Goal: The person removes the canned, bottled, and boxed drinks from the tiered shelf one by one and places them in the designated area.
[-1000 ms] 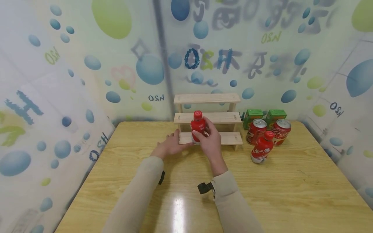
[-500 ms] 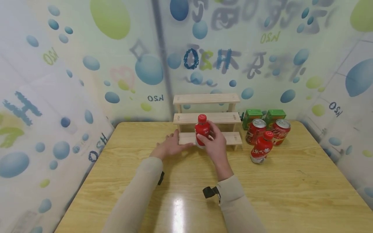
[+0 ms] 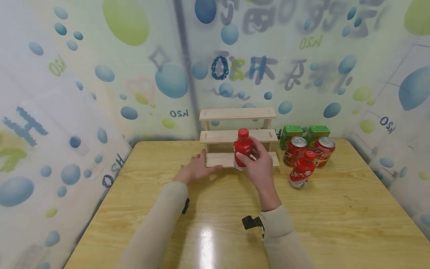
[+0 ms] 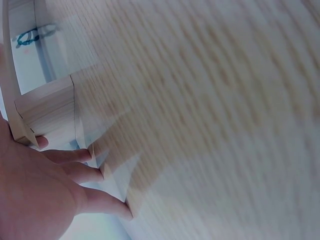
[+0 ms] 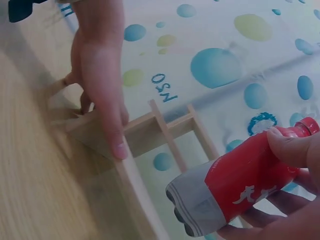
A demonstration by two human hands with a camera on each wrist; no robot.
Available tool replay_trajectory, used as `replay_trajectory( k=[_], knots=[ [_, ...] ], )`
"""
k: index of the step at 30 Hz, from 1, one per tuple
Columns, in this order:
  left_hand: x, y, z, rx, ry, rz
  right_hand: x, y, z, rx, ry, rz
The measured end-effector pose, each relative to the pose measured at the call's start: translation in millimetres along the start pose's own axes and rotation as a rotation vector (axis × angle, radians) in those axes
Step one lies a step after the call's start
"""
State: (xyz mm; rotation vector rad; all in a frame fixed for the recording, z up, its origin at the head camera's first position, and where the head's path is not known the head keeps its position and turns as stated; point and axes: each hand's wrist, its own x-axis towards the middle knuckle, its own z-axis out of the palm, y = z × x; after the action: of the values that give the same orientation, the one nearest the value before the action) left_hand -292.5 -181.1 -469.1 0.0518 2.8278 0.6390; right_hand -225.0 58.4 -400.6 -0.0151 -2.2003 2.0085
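Observation:
A three-tier wooden display rack (image 3: 219,160) stands at the back of the table. My right hand (image 3: 261,166) holds a red plastic drink bottle (image 3: 242,146) by its side, in front of the lowest tier. In the right wrist view, the bottle's grey base (image 5: 197,197) shows apart from the wood. My left hand (image 3: 198,168) rests at the left end of the lowest tier, thumb along the front edge. Its straight fingers (image 4: 82,172) touch the tabletop beside the rack in the left wrist view.
Right of the rack stand two red drink cans (image 3: 295,151), with two green boxes (image 3: 291,133) behind them. A second red bottle (image 3: 302,170) stands in front of the cans. A patterned curtain wall (image 3: 161,123) rises behind the table.
My right hand has carried the bottle to the right along the front of the lowest tier, from left of the middle to right of it. The left hand has stayed in place.

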Motion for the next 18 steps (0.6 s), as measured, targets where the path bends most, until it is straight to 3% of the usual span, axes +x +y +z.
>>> replay_trajectory(
  k=[8, 18],
  knots=[
    [0.3, -1.6, 1.5, 0.013, -0.014, -0.003, -10.9, -22, -26, -0.02, 0.024, 0.03],
    [1.0, -3.5, 0.9, 0.013, -0.031, 0.008, -26.5, -69, -69, -0.074, 0.162, 0.039]
  ],
)
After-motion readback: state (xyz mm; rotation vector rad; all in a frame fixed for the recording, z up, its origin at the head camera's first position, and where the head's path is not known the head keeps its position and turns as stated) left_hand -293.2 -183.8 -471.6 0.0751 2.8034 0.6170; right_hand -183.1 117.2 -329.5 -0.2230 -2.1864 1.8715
